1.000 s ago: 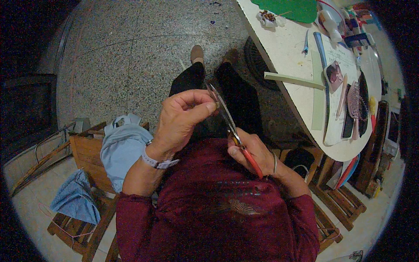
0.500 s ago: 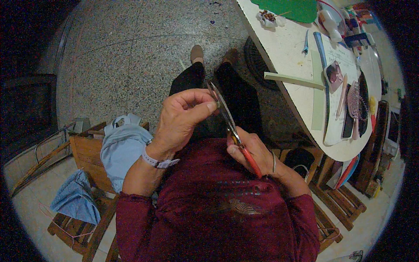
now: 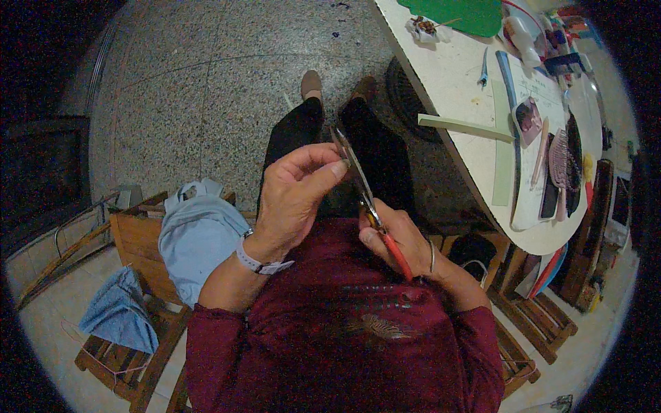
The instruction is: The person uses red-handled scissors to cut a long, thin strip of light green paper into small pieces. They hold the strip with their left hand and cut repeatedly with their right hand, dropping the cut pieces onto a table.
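One pair of scissors (image 3: 363, 186), right hand (image 3: 403, 241) gripping, left hand (image 3: 292, 199) fingers at blade

The red-handled metal scissors (image 3: 368, 199) are sitting between the left hand (image 3: 296, 199) and the right hand (image 3: 399, 237) above the lap, with the rounded white table (image 3: 461, 103) lying to the right and the slatted wooden chair (image 3: 138, 241) standing to the left, bearing the pale blue cloth bag (image 3: 196, 234).

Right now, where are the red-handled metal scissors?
In the head view, the red-handled metal scissors are at centre, handles in the right hand, blades by the left hand's fingertips, above the lap.
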{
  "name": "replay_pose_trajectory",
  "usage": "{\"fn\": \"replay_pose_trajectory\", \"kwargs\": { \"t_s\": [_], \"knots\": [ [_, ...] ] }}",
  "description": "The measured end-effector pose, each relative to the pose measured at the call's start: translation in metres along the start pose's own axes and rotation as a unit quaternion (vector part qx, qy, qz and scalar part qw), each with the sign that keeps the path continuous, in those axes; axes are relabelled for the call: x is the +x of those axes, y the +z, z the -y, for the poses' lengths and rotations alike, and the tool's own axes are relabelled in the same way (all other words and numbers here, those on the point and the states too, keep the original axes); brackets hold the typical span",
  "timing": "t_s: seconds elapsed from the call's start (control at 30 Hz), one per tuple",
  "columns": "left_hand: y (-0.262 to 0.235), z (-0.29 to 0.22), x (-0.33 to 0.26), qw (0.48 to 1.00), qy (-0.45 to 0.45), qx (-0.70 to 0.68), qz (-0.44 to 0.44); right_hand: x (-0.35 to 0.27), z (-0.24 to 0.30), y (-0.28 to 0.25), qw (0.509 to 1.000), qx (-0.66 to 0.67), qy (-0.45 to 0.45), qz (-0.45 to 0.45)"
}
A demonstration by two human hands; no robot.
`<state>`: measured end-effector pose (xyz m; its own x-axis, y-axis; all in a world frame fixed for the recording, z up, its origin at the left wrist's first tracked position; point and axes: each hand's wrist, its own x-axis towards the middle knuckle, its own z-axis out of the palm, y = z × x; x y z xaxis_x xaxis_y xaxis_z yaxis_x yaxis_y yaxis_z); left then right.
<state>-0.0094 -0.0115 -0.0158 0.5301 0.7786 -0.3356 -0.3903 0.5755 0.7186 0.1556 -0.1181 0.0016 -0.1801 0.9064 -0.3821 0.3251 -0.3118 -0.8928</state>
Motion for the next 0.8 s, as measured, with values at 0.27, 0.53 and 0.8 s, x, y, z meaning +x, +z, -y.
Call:
{"fn": "replay_pose_trajectory", "kwargs": {
  "t_s": [0.27,0.53,0.8],
  "knots": [
    [-0.0027,-0.0002,-0.0004,0.999,0.01,0.045,0.006,0.0003,-0.0053,0.0013,1.0,-0.022,-0.006,0.01],
    [-0.0041,-0.0025,-0.001,0.998,0.016,0.056,0.015,-0.0005,0.0023,-0.0008,1.0,-0.015,-0.001,0.015],
    [-0.0055,-0.0084,-0.0014,0.999,-0.001,0.05,0.012,-0.0008,0.0013,-0.0011,1.0,-0.013,0.001,0.028]
  ]
}}
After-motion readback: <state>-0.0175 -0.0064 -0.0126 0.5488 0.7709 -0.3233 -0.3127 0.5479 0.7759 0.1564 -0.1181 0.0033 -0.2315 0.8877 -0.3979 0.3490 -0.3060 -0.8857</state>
